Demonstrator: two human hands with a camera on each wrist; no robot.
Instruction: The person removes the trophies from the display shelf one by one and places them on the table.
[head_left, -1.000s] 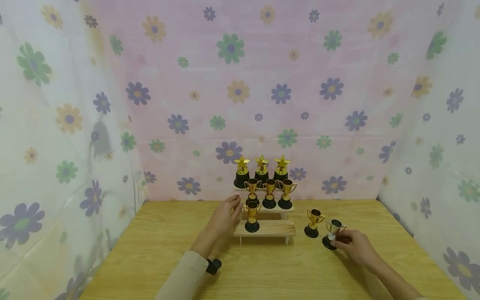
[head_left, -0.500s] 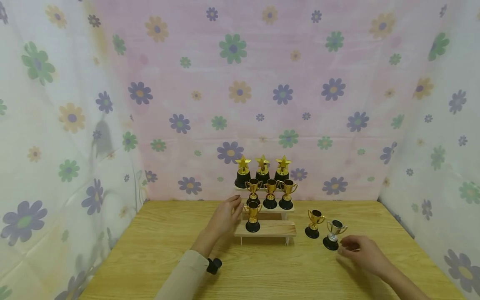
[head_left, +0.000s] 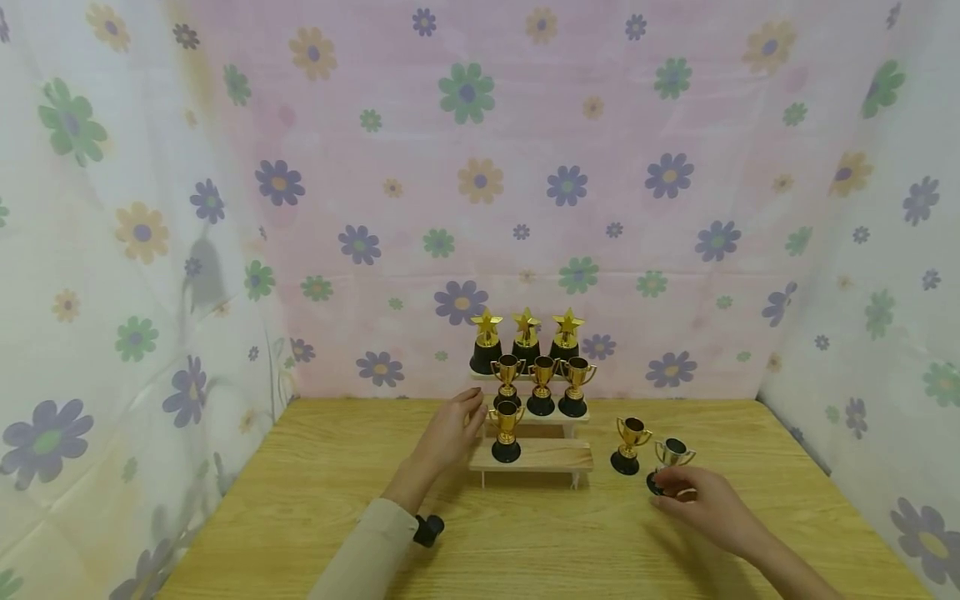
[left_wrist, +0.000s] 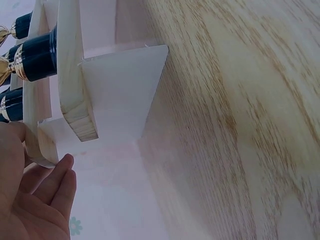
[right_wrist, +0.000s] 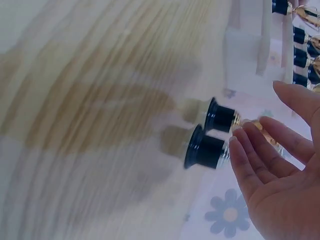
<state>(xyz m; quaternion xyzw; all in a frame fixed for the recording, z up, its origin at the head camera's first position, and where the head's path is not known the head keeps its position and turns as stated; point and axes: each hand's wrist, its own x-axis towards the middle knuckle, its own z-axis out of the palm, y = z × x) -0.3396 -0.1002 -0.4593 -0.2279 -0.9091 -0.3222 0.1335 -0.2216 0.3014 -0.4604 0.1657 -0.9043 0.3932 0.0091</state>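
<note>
A small stepped wooden stand point(head_left: 558, 455) holds trophies. My left hand point(head_left: 448, 435) reaches to its left side; in the left wrist view the thumb and fingers pinch the end of a plank point(left_wrist: 46, 145). One gold cup trophy point(head_left: 507, 427) stands at the left of the lowest step. To the right of the stand, a gold cup trophy point(head_left: 633, 433) and a silver cup trophy point(head_left: 675, 451) stand upright on the table. My right hand point(head_left: 711, 505) is just in front of the silver one, partly covering it. Its fingers are loosely extended in the right wrist view, around nothing.
Several gold cup trophies point(head_left: 542, 385) line the middle step, and several gold star trophies point(head_left: 526, 335) stand on the top step behind them. Flowered cloth point(head_left: 480, 250) encloses the wooden table point(head_left: 337, 467) at the back and sides.
My right hand lets go of the silver trophy and draws back a little to the right, then returns leftward in front of it. The left hand stays at the stand.
</note>
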